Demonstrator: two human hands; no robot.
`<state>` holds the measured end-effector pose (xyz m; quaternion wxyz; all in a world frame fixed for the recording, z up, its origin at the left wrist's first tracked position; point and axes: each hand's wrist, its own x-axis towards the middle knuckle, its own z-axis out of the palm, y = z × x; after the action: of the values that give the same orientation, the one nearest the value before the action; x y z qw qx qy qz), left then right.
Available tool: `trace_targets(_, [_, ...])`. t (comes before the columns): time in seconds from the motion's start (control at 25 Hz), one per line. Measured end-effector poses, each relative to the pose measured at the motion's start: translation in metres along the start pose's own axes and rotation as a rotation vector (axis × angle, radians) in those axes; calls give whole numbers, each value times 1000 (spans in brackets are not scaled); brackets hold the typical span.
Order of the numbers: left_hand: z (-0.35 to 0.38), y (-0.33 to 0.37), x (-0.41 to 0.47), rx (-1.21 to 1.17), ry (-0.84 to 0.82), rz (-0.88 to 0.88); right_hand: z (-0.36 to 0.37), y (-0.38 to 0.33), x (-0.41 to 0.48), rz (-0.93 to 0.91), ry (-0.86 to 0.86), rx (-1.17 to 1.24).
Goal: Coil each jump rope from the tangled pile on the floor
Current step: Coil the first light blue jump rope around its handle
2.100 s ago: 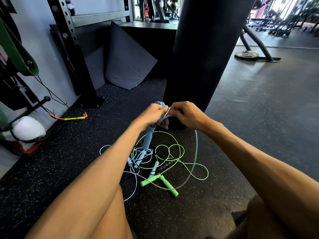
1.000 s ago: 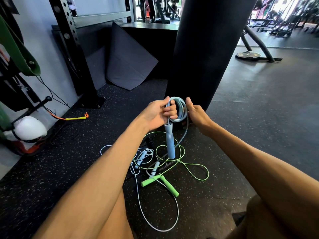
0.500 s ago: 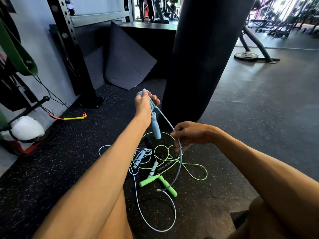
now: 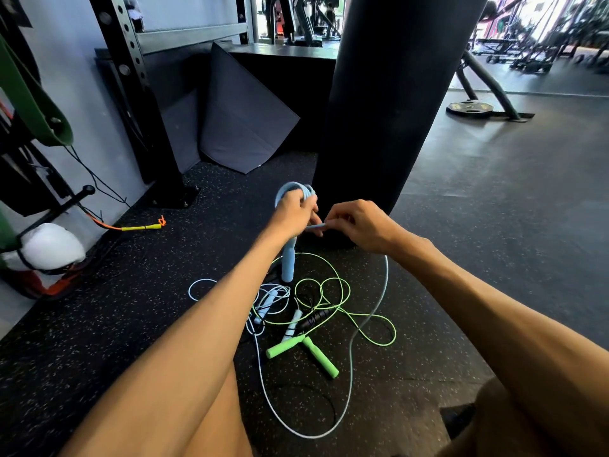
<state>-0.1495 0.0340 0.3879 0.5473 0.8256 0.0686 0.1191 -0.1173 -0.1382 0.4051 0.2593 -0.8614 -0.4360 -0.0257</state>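
Here we are, mid-wrap on the blue jump rope (image 4: 296, 189). Our left hand (image 4: 295, 209) is closed round a small coil of it, fingers curled tight. The turns poke out above the knuckles and the blue handle (image 4: 288, 263) hangs straight down below the fist, long axis near vertical, its tip just above the tangled pile (image 4: 298, 319).

Just to the right, almost touching, our right hand (image 4: 361, 225) pinches the cord between thumb and fingertips, and a short taut stretch bridges the two hands. That's the feeding hand, and it's the nearer one to what's left.

And there's a fair bit left, we'd say. The slack cord (image 4: 349, 374) drops from under the right hand, runs down and back towards us, sweeps a wide loop on the floor (image 4: 131, 324) below both forearms, then climbs into the pile under the left hand. So the next turn comes from below and behind the right hand, up and across to the left.

Watch where that slack crosses the green jump rope (image 4: 342, 291); from here we can't tell which lies on top, and it could drag. The punching bag (image 4: 389, 94) stands just beyond both hands.
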Motion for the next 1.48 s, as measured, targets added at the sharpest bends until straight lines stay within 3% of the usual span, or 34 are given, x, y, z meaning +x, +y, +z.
trace_targets(0.08, [2,4,-9,18,-178,-88,-5,-2,2,-49,97,-28])
trace_targets(0.32, [-7,3,-10,-351,-533,-254,-17,6,3,50,264,-42])
trace_targets(0.56, [-14,10,-11,-642,-704,-280,-6,12,2,178,291,279])
trace_targets(0.84, [-24,11,-3,-1145,-446,-219,5,11,-9,446,56,754])
trace_targets(0.96, [-27,10,1,-1298,-263,-174,9,21,-16,542,-144,768])
trace_targets(1.12, [-30,7,6,-1329,78,-192,11,22,-23,593,-356,746])
trace_targets(1.28, [-28,8,11,-1189,251,-201,14,17,-19,516,-326,534])
trace_targets(1.48, [-17,0,15,-521,300,-41,13,9,-6,280,-215,216])
